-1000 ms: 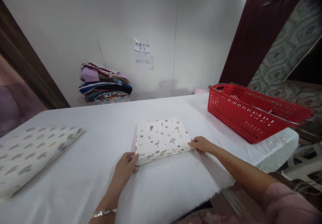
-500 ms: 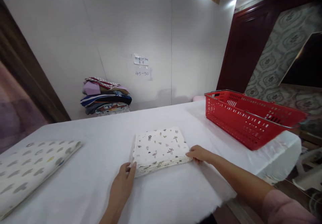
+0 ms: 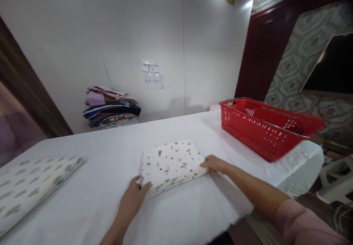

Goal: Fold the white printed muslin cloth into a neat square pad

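A folded white cloth [image 3: 172, 162] with small printed figures and palm trees lies flat on the white-covered table [image 3: 110, 164], its layered edge toward me. My left hand [image 3: 136, 193] holds its near left corner, thumb on top and fingers at the side. At the right corner, my right hand [image 3: 215, 163] pinches the layers between thumb and fingers. The undersides of both grips are hidden. Another white cloth [image 3: 30, 182] with grey shapes lies at the far left.
A red plastic basket [image 3: 264, 127] with metal handles stands at the table's right side. A pile of folded fabrics [image 3: 111, 107] sits by the wall behind the table. White stools [image 3: 336, 182] are at the lower right.
The view has shifted slightly, so the things appear further left. Both hands stay at the corners of the folded cloth, which is turned slightly, and the left thumb sits further over its corner.
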`<state>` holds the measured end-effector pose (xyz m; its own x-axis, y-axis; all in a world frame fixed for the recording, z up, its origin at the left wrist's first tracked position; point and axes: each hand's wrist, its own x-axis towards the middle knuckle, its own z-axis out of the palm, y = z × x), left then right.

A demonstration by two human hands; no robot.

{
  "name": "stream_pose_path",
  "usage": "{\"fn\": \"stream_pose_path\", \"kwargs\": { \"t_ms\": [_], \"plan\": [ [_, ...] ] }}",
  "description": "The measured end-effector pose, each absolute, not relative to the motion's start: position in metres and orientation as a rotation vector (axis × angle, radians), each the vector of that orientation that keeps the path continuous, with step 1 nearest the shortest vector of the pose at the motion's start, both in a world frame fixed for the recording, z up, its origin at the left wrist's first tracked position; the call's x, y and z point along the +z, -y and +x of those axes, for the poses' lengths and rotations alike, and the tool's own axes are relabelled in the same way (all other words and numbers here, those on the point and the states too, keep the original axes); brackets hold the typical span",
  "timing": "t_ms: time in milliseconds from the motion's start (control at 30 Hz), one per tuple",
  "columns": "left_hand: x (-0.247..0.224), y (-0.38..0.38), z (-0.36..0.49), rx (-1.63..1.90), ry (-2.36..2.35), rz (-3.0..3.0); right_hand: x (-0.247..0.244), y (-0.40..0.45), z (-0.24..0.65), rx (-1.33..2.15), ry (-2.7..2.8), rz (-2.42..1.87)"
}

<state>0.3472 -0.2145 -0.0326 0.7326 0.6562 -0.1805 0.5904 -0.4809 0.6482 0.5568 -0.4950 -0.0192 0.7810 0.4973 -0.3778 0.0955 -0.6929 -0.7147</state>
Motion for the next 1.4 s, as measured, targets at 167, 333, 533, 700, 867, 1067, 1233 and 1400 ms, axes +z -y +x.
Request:
{"fn": "stream_pose_path", "kwargs": {
  "t_ms": [167,333,533,700,867,1067,1233,1400],
  "plan": [
    [-0.036,0.248,0.336,0.033,-0.747,2.188,-0.012,0.517,0.585,0.714,0.504,-2.430],
    [-0.019,0.249,0.336,0.155,-0.839,2.307,-0.005,0.515,0.584,0.300,0.783,-2.745],
    [-0.006,0.247,0.390,0.541,-0.558,2.650,-0.004,0.461,0.549,-0.124,1.359,-2.400],
    [-0.034,0.243,0.423,0.414,-0.553,2.859,-0.024,0.439,0.538,0.119,1.359,-2.477],
    [-0.055,0.233,0.425,0.328,-0.595,2.861,-0.037,0.444,0.541,0.218,1.327,-2.463],
    [-0.041,0.216,0.430,0.481,-0.683,2.709,-0.030,0.444,0.587,0.008,0.938,-2.453],
    [-0.027,0.189,0.440,0.275,-0.876,2.520,-0.034,0.447,0.631,0.272,0.555,-2.500],
    [-0.018,0.169,0.447,0.064,-0.875,2.312,-0.046,0.439,0.647,0.332,0.579,-2.523]
  ]
}}
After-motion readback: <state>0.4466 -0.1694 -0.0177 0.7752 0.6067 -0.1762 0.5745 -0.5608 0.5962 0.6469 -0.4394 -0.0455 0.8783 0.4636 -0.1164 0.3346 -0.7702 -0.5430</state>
